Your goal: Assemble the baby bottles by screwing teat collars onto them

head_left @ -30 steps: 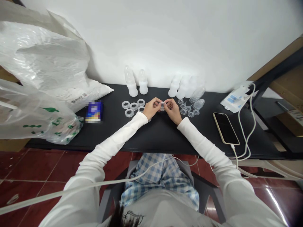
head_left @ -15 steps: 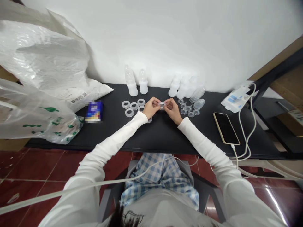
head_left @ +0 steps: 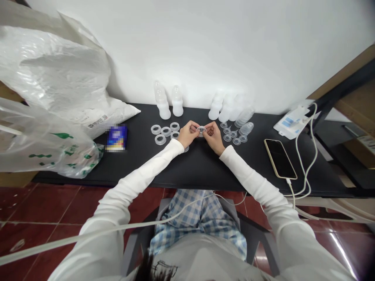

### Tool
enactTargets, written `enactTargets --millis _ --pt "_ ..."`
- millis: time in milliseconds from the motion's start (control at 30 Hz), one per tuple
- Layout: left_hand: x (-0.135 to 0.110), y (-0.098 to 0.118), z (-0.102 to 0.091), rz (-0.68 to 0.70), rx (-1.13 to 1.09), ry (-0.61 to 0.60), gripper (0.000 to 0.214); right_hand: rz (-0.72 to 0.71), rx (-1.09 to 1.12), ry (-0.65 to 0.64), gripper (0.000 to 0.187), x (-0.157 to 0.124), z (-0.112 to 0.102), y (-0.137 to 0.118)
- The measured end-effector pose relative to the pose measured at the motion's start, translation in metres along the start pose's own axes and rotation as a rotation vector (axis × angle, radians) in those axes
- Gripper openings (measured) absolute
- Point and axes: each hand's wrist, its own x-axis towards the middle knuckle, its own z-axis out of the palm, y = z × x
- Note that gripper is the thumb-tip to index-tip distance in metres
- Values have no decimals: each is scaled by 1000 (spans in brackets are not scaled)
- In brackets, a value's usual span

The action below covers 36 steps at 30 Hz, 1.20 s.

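Note:
Between both hands, above the black table, is a translucent bottle collar ring. The fingertips of my left hand pinch its left side. The thumb and fingers of my right hand close on its right side. Something small may sit in the ring's opening, but I cannot make it out. Several similar collar rings lie left of my left hand, some partly hidden by it. To the right of my right hand are several clear bottle nipples.
Two baby bottles with clear caps stand by the wall. White bottles and clear caps are grouped behind the nipples. A blue box and plastic bags occupy the left; a phone with cables lies right.
The collar ring has tilted, its opening now facing more toward me. Both hands have shifted only slightly and keep their pinch on it.

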Motion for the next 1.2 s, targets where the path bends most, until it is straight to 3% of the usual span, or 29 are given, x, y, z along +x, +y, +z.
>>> enactTargets --millis 367,500,667,767,867,933,1033,1200 --pt "-3 10 -2 91 40 -34 25 -108 -132 38 36 -4 -2 -16" --pt "-4 17 -4 146 104 -16 20 -125 -129 -20 40 -2 -6 -16" --pt "2 21 -8 167 55 -14 13 -16 88 -102 59 5 -14 -9" --pt "6 23 -4 216 -13 -65 13 60 137 -101 56 9 -18 -7" --pt "13 25 4 261 -40 -103 22 28 92 -107 49 14 -25 -11" --pt "25 25 10 254 -42 -149 31 -16 67 -29 46 18 -32 -14" --pt "54 21 23 174 -13 -150 44 -101 -5 193 44 25 -48 -19" --pt "103 12 59 96 103 107 72 -222 -134 518 43 34 -71 -23"
